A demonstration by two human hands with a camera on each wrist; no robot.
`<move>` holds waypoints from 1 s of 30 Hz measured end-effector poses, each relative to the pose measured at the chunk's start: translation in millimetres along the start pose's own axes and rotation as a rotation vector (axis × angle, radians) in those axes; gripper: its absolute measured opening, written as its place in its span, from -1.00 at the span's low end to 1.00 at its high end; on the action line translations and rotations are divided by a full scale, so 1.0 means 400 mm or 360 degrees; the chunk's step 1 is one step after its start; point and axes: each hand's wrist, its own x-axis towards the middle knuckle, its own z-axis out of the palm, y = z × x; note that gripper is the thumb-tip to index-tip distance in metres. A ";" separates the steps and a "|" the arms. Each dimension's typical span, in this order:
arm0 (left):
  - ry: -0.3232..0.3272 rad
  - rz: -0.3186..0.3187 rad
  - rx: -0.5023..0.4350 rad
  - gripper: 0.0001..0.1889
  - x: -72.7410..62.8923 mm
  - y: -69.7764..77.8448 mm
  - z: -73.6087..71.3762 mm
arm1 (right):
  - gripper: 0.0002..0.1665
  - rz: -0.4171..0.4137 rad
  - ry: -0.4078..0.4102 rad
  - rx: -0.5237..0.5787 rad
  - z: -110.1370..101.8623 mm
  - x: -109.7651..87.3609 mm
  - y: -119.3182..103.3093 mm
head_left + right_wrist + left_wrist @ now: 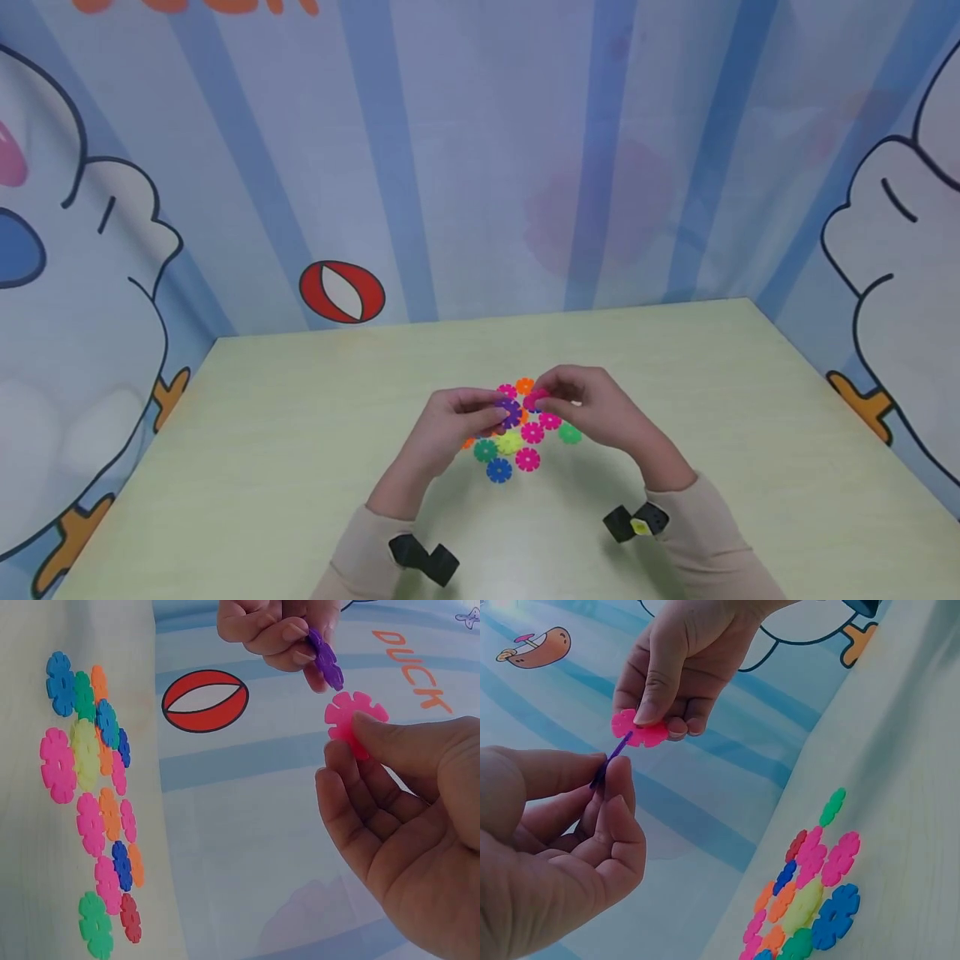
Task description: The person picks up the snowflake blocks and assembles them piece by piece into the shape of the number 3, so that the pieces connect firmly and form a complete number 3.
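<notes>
While 2 hands (pixel 444 425) (pixel 600 408) pinch discs (pixel 325 661) (pixel 346 712), a striped wall (pixel 487 167) backs the table (pixel 300 467).

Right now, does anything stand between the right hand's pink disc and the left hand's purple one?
Nothing visible does: the wrist views show no object between the pink disc and the purple disc, though whether they touch is unclear. The loose discs lie on the table, out of the way.
</notes>
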 end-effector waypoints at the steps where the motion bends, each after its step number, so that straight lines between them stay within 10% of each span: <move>1: -0.0002 -0.0004 0.0002 -0.71 -0.002 0.002 0.002 | -0.84 -0.0017 0.0001 -0.0011 -0.001 -0.001 -0.002; 30: 0.0001 -0.0002 -0.0003 -0.71 -0.022 0.018 0.014 | -0.86 -0.0136 -0.0046 -0.0059 0.000 -0.011 -0.007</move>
